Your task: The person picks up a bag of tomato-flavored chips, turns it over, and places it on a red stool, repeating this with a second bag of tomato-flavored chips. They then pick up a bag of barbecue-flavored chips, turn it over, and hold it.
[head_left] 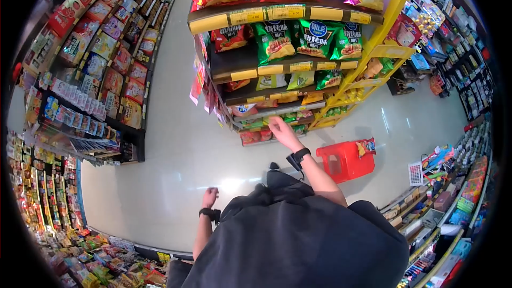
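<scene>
Head view, the only one: the right hand (281,130) is stretched fwd & down to the low tiers of the end-cap rack (242,74). Its fingers are in among the low bags (298,116), just above the red bags (253,137) on the bottom tier. The back of the hand faces us, so we can't tell whether the fingers are clenched on a bag or only resting vs. it. A black wristband (300,156) sits on that wrist.

The left hand (209,197) hangs by the hip over the pale floor (170,144), well apart from the rack. Nothing shows in it and the fingers look a bit curled, but it's too small to call clenched or released.

Right of the reaching arm a red stool (341,164) stands on the floor w/ one snack bag (366,146) on its far corner. Higher up, green bags (274,40) fill a tier.

As we judge it, work down there goes best w/ a light pinch on a bag's top seam, not its belly, since air-filled packs crush & chips break. The tier looks cramped, so we'd slide a bag straight along the shelf, upright, face out, minding neighbours that may topple. The free left hand could steady the row. Bending the knees beats stretching, esp. w/ the stool close by.
</scene>
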Action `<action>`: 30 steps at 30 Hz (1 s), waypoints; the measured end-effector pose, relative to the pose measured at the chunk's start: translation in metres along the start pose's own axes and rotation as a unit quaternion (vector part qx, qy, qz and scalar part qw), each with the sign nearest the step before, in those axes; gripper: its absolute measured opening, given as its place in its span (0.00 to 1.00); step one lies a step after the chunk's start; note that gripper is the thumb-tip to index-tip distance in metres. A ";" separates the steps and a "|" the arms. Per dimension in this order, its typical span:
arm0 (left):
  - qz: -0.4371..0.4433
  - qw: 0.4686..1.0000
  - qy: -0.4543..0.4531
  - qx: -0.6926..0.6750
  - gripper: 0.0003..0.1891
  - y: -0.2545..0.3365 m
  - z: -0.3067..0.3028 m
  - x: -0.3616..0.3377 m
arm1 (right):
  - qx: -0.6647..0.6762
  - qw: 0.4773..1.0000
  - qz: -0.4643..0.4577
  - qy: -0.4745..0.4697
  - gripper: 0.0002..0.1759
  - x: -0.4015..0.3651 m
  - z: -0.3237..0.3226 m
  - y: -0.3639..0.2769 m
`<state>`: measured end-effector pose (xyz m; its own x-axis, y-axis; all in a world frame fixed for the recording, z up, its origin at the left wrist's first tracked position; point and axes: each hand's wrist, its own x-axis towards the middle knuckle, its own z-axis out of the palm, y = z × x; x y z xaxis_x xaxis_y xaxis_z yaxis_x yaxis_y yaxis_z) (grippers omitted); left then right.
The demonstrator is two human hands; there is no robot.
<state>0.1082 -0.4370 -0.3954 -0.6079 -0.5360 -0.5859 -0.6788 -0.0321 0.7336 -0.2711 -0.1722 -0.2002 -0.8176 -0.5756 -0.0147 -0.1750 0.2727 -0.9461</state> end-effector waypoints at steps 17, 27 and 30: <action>0.538 0.816 0.210 0.011 0.27 0.549 0.076 0.007 | 0.093 0.948 -0.289 0.095 0.38 0.193 -0.013 -0.175; 0.485 0.824 0.292 -0.042 0.33 0.597 0.067 0.083 | 0.097 0.959 -0.239 0.113 0.39 0.257 -0.005 -0.177; 0.461 0.851 0.247 -0.042 0.30 0.600 0.066 0.092 | 0.032 0.972 -0.194 0.129 0.37 0.270 -0.002 -0.172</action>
<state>-0.3822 -0.4494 -0.0318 -0.6045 -0.6545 0.4541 0.0382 0.5456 0.8372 -0.4629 -0.3734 -0.0406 -0.8086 -0.4106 0.4214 -0.4703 0.0207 -0.8823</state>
